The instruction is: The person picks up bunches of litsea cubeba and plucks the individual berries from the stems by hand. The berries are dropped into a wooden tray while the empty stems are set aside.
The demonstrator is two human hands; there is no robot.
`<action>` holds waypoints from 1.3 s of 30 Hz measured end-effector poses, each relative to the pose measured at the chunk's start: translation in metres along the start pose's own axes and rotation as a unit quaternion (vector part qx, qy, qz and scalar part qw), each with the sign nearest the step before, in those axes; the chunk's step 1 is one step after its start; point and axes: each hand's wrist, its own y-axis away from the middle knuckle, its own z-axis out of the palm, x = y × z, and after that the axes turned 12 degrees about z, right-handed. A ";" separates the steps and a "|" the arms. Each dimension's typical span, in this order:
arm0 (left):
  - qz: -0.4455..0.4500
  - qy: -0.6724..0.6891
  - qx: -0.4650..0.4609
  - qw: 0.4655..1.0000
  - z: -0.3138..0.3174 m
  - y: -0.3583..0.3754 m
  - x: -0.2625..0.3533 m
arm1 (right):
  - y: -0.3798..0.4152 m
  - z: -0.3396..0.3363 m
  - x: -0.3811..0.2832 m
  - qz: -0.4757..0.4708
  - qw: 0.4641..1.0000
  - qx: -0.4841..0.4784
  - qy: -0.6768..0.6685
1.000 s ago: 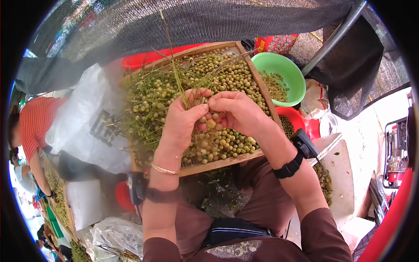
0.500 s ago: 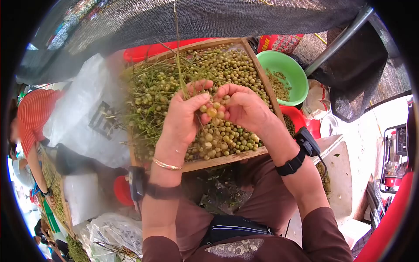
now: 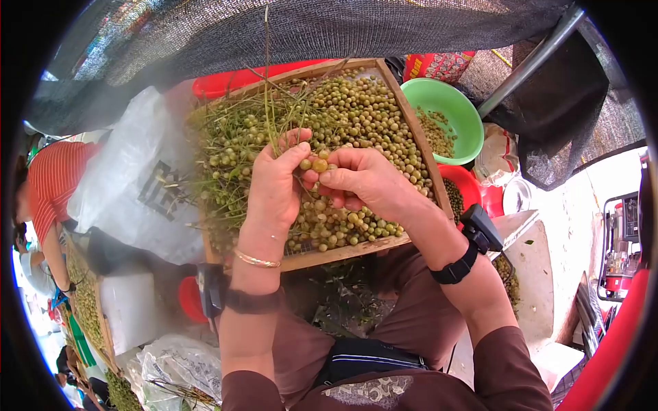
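Above the wooden-framed tray point(image 3: 343, 253), the left hand point(image 3: 273, 181) pinches thin green stems point(image 3: 269, 103) between thumb and fingers; from where I stand, the lower ends disappear behind those fingers. Just beside it, the right hand point(image 3: 367, 179) has its thumb and fingers drawn together at a few round fruits point(image 3: 319, 165) near the left thumb. Whether anything sits between those fingertips, I can't tell.

Beneath both hands, loose fruits point(image 3: 370, 123) fill the tray, tangled with stalks towards the left, where haze blurs the frame. Beyond the right hand sits a green bowl point(image 3: 471, 113) holding more; a red bowl point(image 3: 467, 183) is partly hidden behind the tray's edge. Left of the left hand hangs a cloudy plastic bag point(image 3: 127, 181), partly covering a person in a striped shirt point(image 3: 58, 175).
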 end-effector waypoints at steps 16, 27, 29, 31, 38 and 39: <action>-0.095 0.114 -0.004 0.989 -0.004 0.003 0.009 | 0.002 -0.006 -0.003 0.009 0.993 -0.047 -0.109; -0.103 0.126 -0.021 0.986 0.000 0.007 0.011 | 0.012 -0.009 -0.016 -0.009 0.998 0.061 -0.007; -0.095 0.147 0.000 0.985 -0.005 0.004 0.015 | 0.011 -0.016 -0.017 -0.032 0.995 0.081 -0.055; -0.069 0.111 0.012 0.991 -0.006 0.005 0.019 | 0.010 -0.023 -0.016 -0.050 0.993 0.077 -0.079; -0.013 -0.038 0.000 0.999 0.011 0.016 0.010 | 0.004 -0.007 -0.010 -0.007 0.999 0.019 -0.049; -0.014 -0.043 -0.011 0.999 0.011 0.016 0.008 | 0.002 -0.005 -0.008 -0.008 0.999 0.032 -0.031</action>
